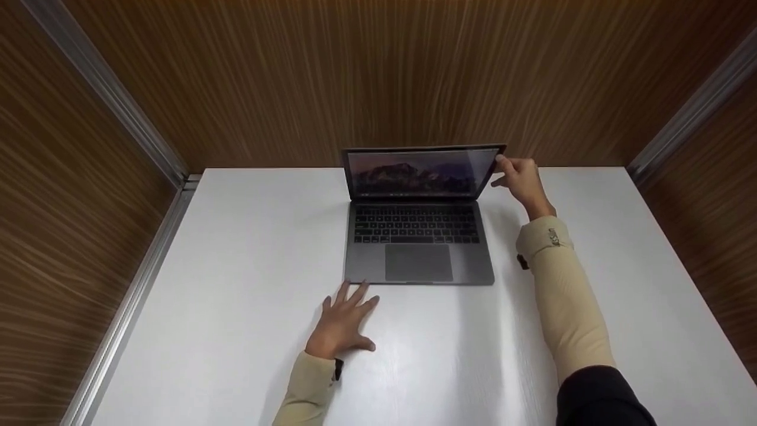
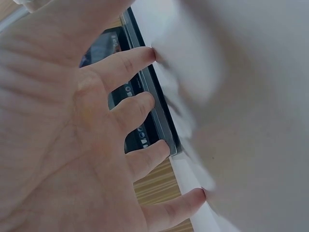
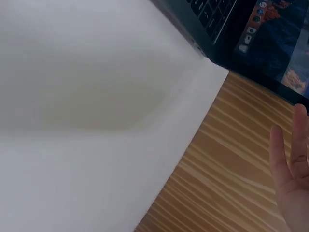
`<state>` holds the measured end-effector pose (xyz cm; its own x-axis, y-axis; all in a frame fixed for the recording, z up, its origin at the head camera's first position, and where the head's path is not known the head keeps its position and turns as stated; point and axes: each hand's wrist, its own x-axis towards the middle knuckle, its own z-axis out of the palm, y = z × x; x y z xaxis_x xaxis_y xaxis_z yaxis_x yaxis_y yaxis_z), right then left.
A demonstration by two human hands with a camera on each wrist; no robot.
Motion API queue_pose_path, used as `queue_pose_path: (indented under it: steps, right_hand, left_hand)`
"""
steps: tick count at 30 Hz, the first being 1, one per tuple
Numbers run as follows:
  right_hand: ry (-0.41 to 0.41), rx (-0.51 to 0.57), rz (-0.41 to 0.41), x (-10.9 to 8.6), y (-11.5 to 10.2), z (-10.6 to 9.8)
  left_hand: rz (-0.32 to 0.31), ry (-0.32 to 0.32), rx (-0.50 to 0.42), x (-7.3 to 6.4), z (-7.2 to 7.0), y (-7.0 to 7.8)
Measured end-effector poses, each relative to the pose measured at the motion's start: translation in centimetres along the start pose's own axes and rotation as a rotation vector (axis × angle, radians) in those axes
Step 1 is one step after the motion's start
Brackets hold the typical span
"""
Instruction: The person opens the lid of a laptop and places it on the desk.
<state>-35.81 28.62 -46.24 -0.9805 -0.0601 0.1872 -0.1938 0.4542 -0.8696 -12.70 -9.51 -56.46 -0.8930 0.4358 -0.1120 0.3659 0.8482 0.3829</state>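
Note:
A grey laptop stands unfolded on the white table, its screen lit with a mountain picture. My right hand is at the screen's upper right corner, where thumb and finger pinch the edge. In the right wrist view two straight fingers of that hand show beside the screen; the pinching fingertips are outside that view. Spread wide, the fingers of my left hand reach the laptop's front left edge, with two fingertips right at it. The left wrist view shows its fingertips along that edge.
The white table extends around the laptop. A brown wood-grain panel rises behind the table's back edge, close behind the screen. Similar panels with metal rails flank both sides.

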Motion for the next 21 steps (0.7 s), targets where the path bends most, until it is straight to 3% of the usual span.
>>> queue_pose_path:
  steps: [7, 12, 16, 21]
  right_hand:
    - [-0.001, -0.014, 0.027, 0.0, 0.1, 0.1]
    - [-0.028, 0.068, 0.097, -0.6, -0.8, 0.3]
    - [-0.027, 0.107, 0.137, -1.0, -0.1, 1.0]
    - [-0.029, 0.082, 0.17, -0.9, 1.4, 1.5]
  left_hand:
    - [0.004, 0.011, 0.015, 0.0, -0.1, 0.1]
    - [0.011, 0.011, 0.03, 0.2, -0.2, 0.1]
    - [0.019, 0.009, 0.049, 0.2, -0.1, 0.1]
    - [0.032, 0.012, -0.002, 0.0, 0.0, 0.0]
